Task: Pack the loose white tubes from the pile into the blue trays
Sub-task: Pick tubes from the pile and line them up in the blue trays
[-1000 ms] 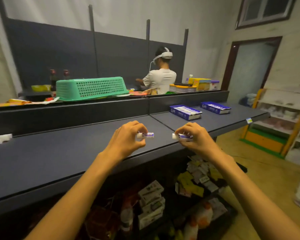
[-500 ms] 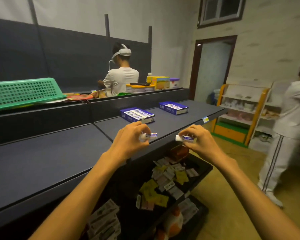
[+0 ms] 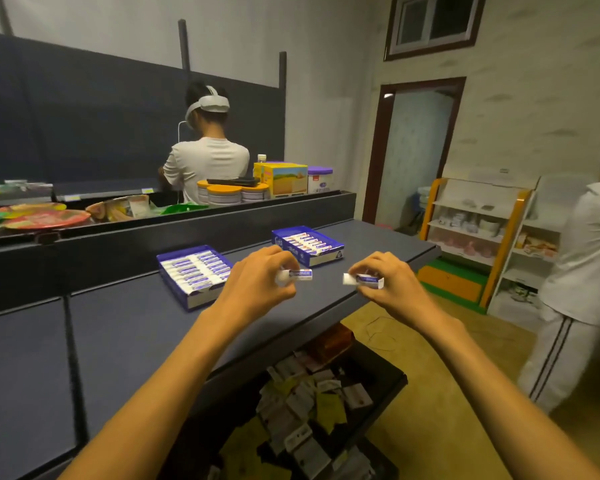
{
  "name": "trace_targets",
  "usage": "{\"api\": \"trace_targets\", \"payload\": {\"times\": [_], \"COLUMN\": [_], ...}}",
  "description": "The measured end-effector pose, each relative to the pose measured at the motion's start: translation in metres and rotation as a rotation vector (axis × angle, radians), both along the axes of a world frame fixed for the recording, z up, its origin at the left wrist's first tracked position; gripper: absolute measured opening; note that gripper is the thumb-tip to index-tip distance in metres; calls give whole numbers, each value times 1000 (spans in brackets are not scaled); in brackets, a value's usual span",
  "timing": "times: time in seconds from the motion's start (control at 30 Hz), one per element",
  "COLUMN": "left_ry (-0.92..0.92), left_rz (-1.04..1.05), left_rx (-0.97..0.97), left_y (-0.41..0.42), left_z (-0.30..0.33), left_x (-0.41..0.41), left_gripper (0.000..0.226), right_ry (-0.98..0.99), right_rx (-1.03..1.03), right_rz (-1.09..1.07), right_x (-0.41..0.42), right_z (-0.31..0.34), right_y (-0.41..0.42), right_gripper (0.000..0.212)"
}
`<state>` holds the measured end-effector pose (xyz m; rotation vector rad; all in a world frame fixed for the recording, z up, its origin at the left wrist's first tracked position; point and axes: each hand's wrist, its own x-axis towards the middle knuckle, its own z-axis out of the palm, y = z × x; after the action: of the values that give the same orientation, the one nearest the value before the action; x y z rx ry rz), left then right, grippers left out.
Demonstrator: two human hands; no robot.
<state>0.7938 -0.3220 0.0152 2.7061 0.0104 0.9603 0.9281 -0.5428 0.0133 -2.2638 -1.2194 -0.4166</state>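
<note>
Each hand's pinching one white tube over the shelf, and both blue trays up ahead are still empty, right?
Not quite. The head view shows the left hand and right hand each pinching one tube, but the near tray and the far tray already hold rows of tubes; neither is empty.

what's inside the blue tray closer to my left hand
The nearer blue tray holds rows of white tubes lying side by side, filling the visible top. Whether more tubes lie beneath can't be seen.
</note>
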Motion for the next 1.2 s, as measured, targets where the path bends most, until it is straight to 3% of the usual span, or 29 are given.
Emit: {"api": "trace_targets", "payload": {"times": [0.57, 0.97, 1.2], "left_ry": [28, 0, 33], "left_rz": [304, 480, 511], "left_rx": [-70, -90, -126], "left_y": [-28, -1, 13], "left_z": [-5, -6, -10], "left_x": [178, 196, 207], "left_gripper": [28, 27, 23], "right_ry": [-16, 99, 204], "right_rx": [15, -20, -214], "right_rz": [336, 607, 608], "right_x": [248, 284, 290], "right_z": [-3, -2, 6], "right_y": [15, 106, 146], "right_gripper": [27, 27, 32]}}
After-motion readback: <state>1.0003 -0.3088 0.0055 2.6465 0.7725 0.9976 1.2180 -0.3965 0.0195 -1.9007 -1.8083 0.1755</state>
